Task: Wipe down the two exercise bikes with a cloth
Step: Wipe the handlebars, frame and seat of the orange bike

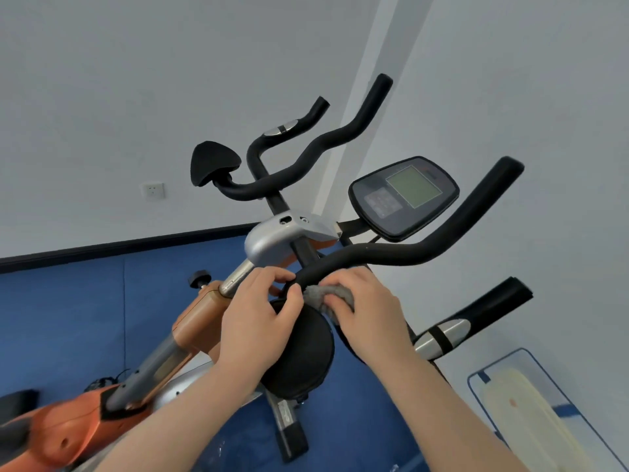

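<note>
**Grey cloth pressed to the near handlebar of the orange exercise bike**

The orange and silver exercise bike with black foam handlebars (pixel 190 321) fills the middle of the head view, its frame running from the lower left corner up toward the centre, where the silver clamp housing (pixel 279 238) caps the steering post. The near black foam handlebar (pixel 418 248) has its long axis running from the centre out to the right and upward, ending in a blunt tip that points to the upper right. The far black foam handlebar (pixel 326 144) follows much the same line above it. A dark oval console with a pale green screen (pixel 405 195) sits between the two bars, tilted toward the viewer.

The small grey fuzzy cloth (pixel 332 296) is bunched against the inner end of the near handlebar, just where the bar curves down. The person's right hand (pixel 367 315) holds it there, fingers curled together over the cloth and clamped on it. The person's left hand (pixel 262 315) is just beside it, its fingers curled round the same bend of the bar, thumb and forefinger close to the cloth. Below both hands sits a round black padded elbow rest (pixel 303 356); a matching black pad (pixel 212 161) shows at the upper left.

The bike stands on a blue floor mat (pixel 68 318) against a white wall (pixel 119 97) with a white wall socket (pixel 153 191). At the lower right a blue-edged clear bag (pixel 476 379) lies on the floor, holding pale cream flat pieces (pixel 524 413) whose nature cannot be told
</note>
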Demonstrator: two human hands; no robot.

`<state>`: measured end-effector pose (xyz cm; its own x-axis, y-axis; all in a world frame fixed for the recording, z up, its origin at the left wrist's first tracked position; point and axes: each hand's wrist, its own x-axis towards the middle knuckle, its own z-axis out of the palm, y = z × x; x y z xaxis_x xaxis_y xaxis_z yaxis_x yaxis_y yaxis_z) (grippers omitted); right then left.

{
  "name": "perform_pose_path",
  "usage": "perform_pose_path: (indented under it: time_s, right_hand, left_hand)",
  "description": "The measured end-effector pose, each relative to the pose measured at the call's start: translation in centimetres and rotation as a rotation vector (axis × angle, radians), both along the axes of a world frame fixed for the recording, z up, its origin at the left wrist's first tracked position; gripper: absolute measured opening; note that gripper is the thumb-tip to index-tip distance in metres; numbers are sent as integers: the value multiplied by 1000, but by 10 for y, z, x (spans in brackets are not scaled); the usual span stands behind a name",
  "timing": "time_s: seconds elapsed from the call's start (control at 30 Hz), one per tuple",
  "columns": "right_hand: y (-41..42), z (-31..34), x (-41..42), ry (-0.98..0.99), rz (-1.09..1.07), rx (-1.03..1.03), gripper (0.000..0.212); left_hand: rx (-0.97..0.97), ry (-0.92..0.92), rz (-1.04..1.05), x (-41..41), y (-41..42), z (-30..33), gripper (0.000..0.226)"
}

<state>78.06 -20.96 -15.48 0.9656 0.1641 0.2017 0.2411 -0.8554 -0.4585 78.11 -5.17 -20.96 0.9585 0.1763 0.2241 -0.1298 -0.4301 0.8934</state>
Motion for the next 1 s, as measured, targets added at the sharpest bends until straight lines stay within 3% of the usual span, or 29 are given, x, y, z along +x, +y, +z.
perform_pose_path:
  time_s: [0.33, 0.47, 0.67, 0.73, 0.87, 1.0]
  right_hand:
    - [1, 3, -3, 21, -50, -39, 10]
    - [-10, -1, -14, 33, -33, -40, 13]
    - [-3, 5, 2, 64, -40, 54, 6]
    - [-13, 9, -1, -16, -87, 148, 9]
    - [-46, 33, 11, -409, -306, 232, 17]
    - [-31, 24, 27, -289, -360, 70, 25]
  left_hand:
    - [371, -208, 113, -19, -24, 14, 20]
    - [231, -192, 92, -17, -21, 12, 11]
    - [198, -174, 91, -18, -20, 11, 9]
    - [190, -161, 92, -19, -18, 12, 9]
    - [160, -128, 87, -21, -19, 14, 10]
    - [164, -127, 81, -21, -19, 15, 11]
